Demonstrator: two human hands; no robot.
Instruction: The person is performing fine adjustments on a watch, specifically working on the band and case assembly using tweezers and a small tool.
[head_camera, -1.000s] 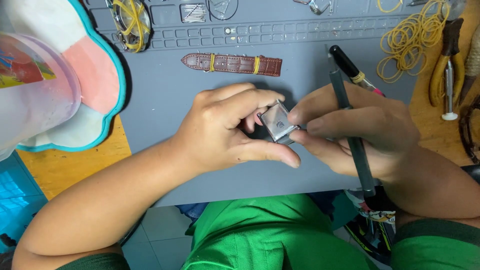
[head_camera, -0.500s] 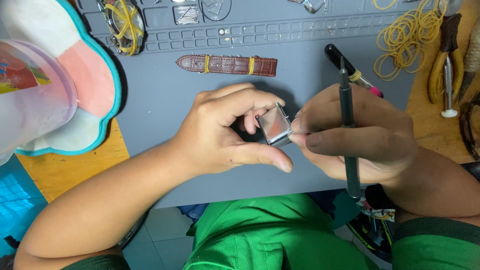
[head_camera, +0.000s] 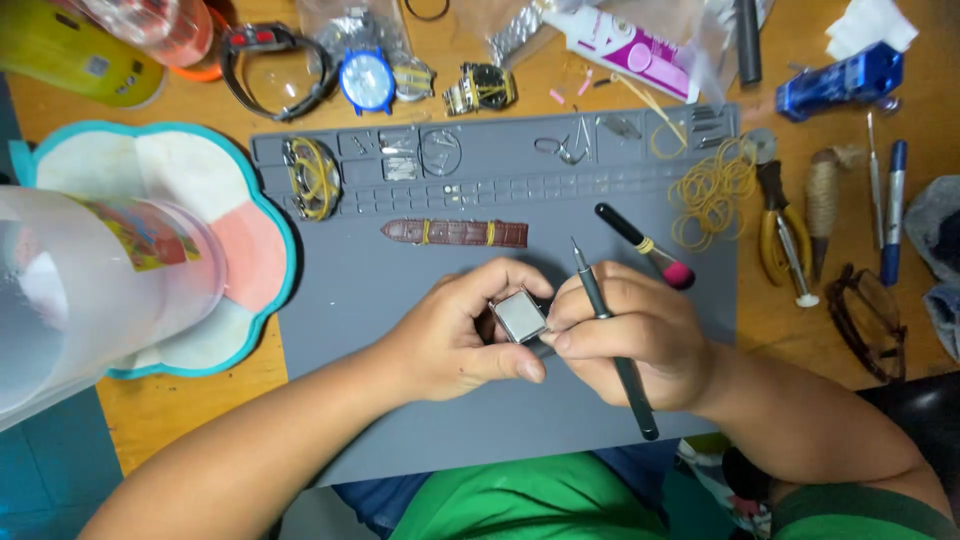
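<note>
A small square silver watch case (head_camera: 520, 317) is pinched between both hands above the grey work mat (head_camera: 350, 300). My left hand (head_camera: 460, 335) grips its left side with thumb below and fingers curled over. My right hand (head_camera: 635, 335) touches the case's right edge with its fingertips and also holds a thin black screwdriver-like tool (head_camera: 610, 335), tip pointing up and away. A brown leather strap piece (head_camera: 455, 232) lies flat on the mat just beyond the hands.
A black brush with pink end (head_camera: 645, 247), yellow rubber bands (head_camera: 710, 190), pliers (head_camera: 785, 235) and pens lie right. A clear plastic jug (head_camera: 95, 280) stands on a flower-shaped mat at left. Watches, a blue clock and a tube sit along the far edge.
The view has pulled back and up, showing more of the table. The tool in my right hand has tilted so its tip points further up. Both hands still hold the case.
</note>
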